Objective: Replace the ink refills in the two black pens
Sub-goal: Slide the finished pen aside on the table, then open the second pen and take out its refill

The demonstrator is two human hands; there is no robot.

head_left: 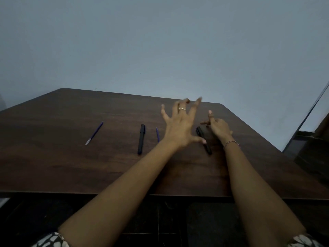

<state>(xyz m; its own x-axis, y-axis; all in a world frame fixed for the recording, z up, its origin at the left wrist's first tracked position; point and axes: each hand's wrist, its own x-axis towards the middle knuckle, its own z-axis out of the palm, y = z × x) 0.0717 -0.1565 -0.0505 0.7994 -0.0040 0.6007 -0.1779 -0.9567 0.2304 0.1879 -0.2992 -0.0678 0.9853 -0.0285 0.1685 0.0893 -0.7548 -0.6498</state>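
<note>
Two black pens lie on the dark wooden table [71,163]. One black pen [141,139] lies capped near the middle. The other black pen [206,145] lies to its right, partly hidden behind my left thumb. A purple refill [94,133] rests far to the left. A second purple refill [157,134] lies between the pens, its near end hidden by my left wrist. My left hand [179,127] hovers above the table with fingers spread wide, holding nothing. My right hand [219,128] is raised just right of the second pen, fingers loosely extended, holding nothing.
A plain blue-grey wall rises behind the table. The table's far right corner [220,104] is rounded. A dark frame or furniture edge [306,125] stands at the right. The near table edge [53,193] runs across the lower frame.
</note>
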